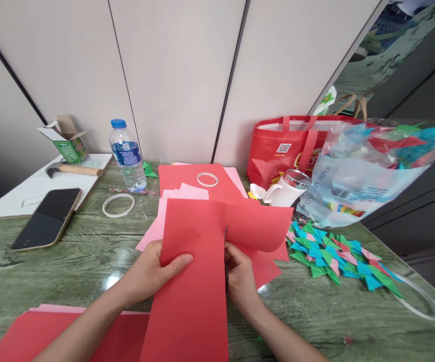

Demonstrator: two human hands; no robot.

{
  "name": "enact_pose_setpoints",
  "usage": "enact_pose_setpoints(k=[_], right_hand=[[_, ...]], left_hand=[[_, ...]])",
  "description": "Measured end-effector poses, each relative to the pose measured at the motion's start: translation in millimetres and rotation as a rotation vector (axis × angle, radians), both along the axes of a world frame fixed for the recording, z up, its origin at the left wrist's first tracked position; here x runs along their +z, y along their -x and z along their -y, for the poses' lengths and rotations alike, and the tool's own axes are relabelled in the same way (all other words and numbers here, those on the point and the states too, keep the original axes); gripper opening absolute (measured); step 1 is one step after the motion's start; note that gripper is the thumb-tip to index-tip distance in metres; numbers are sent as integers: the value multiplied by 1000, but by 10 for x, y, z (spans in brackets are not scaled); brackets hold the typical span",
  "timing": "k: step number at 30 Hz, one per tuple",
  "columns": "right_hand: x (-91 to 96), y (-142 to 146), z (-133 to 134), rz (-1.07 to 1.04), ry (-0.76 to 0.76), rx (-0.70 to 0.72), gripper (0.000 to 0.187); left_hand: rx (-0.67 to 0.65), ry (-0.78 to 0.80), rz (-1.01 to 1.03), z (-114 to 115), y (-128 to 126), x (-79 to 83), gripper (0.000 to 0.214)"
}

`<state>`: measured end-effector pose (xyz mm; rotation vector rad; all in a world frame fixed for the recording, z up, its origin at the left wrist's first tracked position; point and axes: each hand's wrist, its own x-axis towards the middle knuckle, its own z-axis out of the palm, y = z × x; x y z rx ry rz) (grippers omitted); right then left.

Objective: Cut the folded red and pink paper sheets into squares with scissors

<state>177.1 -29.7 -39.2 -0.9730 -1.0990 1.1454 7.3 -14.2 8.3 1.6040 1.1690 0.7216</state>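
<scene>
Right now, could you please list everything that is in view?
Held sheet: one, red, partly cut, in front
Scissors: one, dark, mostly hidden, at the cut
Loose paper: several, red and pink, behind and front left
Rings: three, white, centre back, left and far right
Phone: one, black, left
Hammer: one, brown handle, back left
Board: one, white, under hammer
Box: one, green-white, behind hammer
Bottle: one, clear, blue cap, back left
Tote: one, red, back right
Mug: one, white, by tote
Plastic bag: one, pale blue, right
Folded pieces: many, multicoloured, right; one green beside bottle
Table: one, green, underneath
Wall: one, pale, behind
Left hand: one, gripping sheet
Right hand: one, holding scissors
</scene>
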Motion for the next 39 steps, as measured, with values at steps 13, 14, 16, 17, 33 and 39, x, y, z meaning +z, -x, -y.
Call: enact_pose_setpoints(k=[13,14,16,17,33,39], right_hand=[[25,-2,2,-35,54,2,22],[27,-1,3,-35,58,-2,22],[30,0,6,-46,65,-3,21],[30,0,7,-54,67,-2,20],[70,-33,-16,8,3,-23,19],[74,-43,-16,-10,0,-25,21]], left_hand=[[-10,9,-6,11,10,-17,23],[-9,11,-2,11,9,-15,23],[-6,18,-1,10,7,-11,23],[-5,20,-2,11,6,-10,22],[-75,3,12,21,-22,-35,21],[-71,-18,7,24,-22,-39,19]])
